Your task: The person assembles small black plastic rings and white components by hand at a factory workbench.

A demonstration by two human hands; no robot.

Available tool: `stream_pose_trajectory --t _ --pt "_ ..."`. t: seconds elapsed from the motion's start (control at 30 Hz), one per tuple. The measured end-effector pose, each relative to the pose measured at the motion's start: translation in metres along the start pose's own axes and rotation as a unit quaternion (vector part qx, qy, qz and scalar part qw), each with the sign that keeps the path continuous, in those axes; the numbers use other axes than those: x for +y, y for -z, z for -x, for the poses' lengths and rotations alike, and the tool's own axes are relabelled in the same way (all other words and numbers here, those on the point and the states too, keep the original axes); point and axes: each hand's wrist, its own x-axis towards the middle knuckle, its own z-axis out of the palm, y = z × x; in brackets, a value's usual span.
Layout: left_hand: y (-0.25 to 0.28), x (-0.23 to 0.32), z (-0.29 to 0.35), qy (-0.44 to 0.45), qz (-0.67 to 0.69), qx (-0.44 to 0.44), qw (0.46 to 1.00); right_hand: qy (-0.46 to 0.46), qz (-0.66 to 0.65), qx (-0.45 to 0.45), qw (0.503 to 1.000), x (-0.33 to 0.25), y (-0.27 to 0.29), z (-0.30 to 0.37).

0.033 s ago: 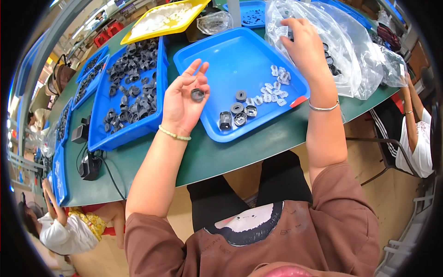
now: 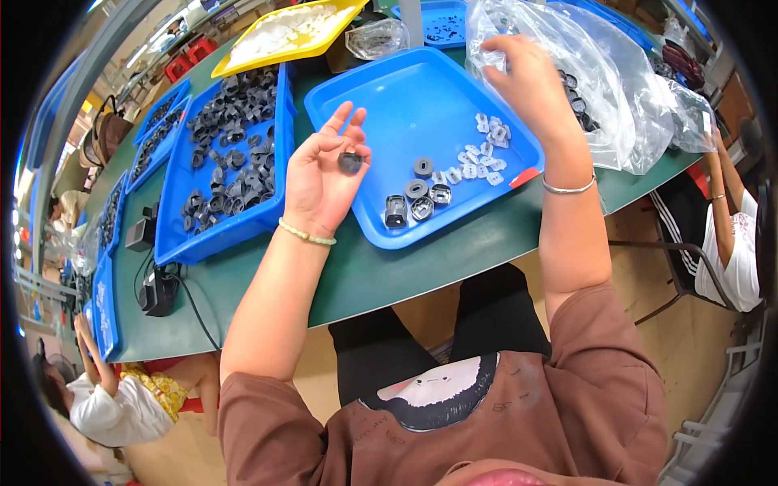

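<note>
In my left hand point(image 2: 324, 174), palm turned up over the left edge of a blue tray point(image 2: 389, 89), the curled fingers hold a small dark round plastic part point(image 2: 350, 163). My right hand point(image 2: 531, 85) hovers above the tray's far right corner beside a clear plastic bag point(image 2: 600, 65). Its thumb and forefinger are apart, with nothing visible between them; the other fingers are partly hidden. On the tray lie several translucent pieces point(image 2: 470, 171), dark rings point(image 2: 416, 189) and dark housings point(image 2: 395, 211).
Left of the tray stands a deep blue bin point(image 2: 284, 154) of dark plastic parts. A yellow tray point(image 2: 324, 36) holds white pieces behind it. Dark parts point(image 2: 577, 104) fill the bag's opening. A black adapter point(image 2: 158, 292) with a cable sits at left. Other people sit at both sides.
My right hand has shifted slightly left and down, away from the bag's dark parts. In my left hand the dark round part has turned and risen a little.
</note>
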Motion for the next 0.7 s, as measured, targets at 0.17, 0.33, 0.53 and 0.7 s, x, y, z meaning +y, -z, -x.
stream_pose_trajectory --t 0.17,0.33,0.53,0.7 --pt "0.017 0.003 -0.006 -0.011 -0.061 -0.004 0.998 0.004 -0.167 -0.335 0.927 -0.033 -0.004 0.005" --pt "0.016 -0.007 -0.013 -0.053 -0.184 -0.002 0.981 0.005 -0.126 -0.432 0.893 -0.037 -0.004 0.012" --pt "0.001 -0.009 0.007 -0.165 -0.807 -0.156 0.545 -0.02 -0.06 -0.473 0.879 -0.036 -0.003 0.011" --pt "0.004 -0.003 0.015 -0.185 -0.872 -0.19 0.412 -0.008 -0.065 -0.477 0.876 -0.036 -0.01 0.012"
